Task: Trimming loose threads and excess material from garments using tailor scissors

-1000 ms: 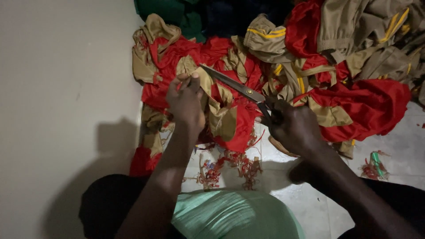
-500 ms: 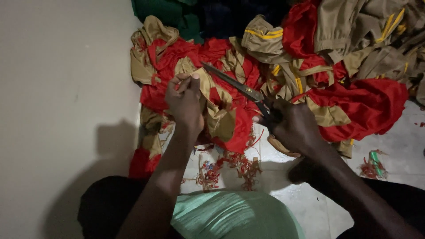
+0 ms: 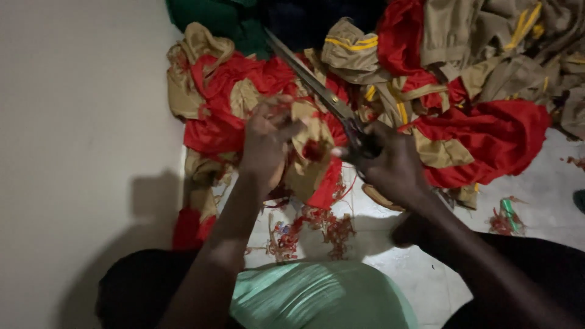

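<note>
My left hand [image 3: 265, 137] is clenched on a fold of the red and tan cloth garment [image 3: 304, 152], lifting it off the pile so the part I am working on hangs free in front of me, just above the pale tiled floor [image 3: 390, 244]. My right hand [image 3: 390, 164] has its fingers [image 3: 341, 152] closed through the dark handles of the long metal scissors [image 3: 323, 91], whose blades slant up and away over the heap of red and khaki clothing [image 3: 475, 122], their tips well apart from the held fold. Loose red thread trimmings [image 3: 311, 228] lie on the floor below my hands, just beside my knees and the light green fabric on my lap [image 3: 317, 298], because that is where they drop from the raised cloth.
</note>
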